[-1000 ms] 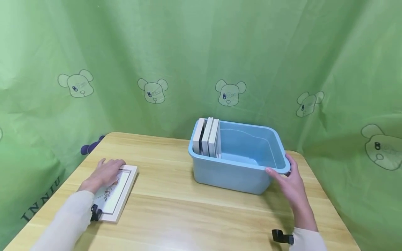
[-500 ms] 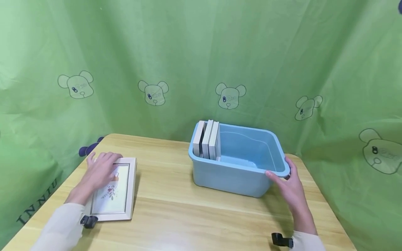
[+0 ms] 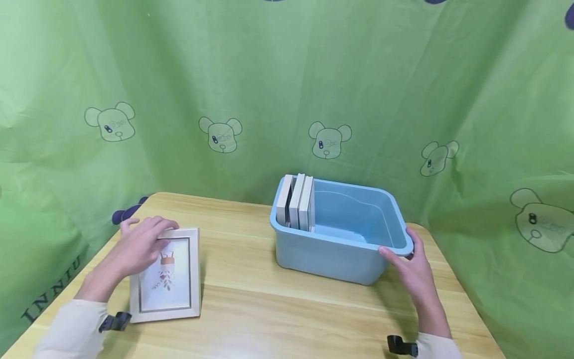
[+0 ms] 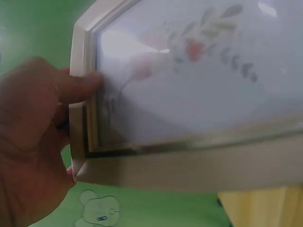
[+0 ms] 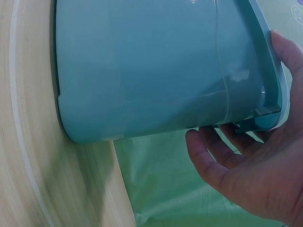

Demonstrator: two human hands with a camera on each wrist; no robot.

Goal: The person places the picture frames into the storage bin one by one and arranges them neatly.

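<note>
Head cam: I'm seeing the left hand (image 3: 140, 247) gripping the far-left corner of a pale wooden picture frame (image 3: 167, 275), glossy glass front, thumb on the glass, tilting it off the wood-grain table (image 3: 251, 309). Right hand (image 3: 414, 269) is curling round the smooth blue plastic tub (image 3: 334, 257) rim, white frames (image 3: 296, 202) standing inside.
</note>
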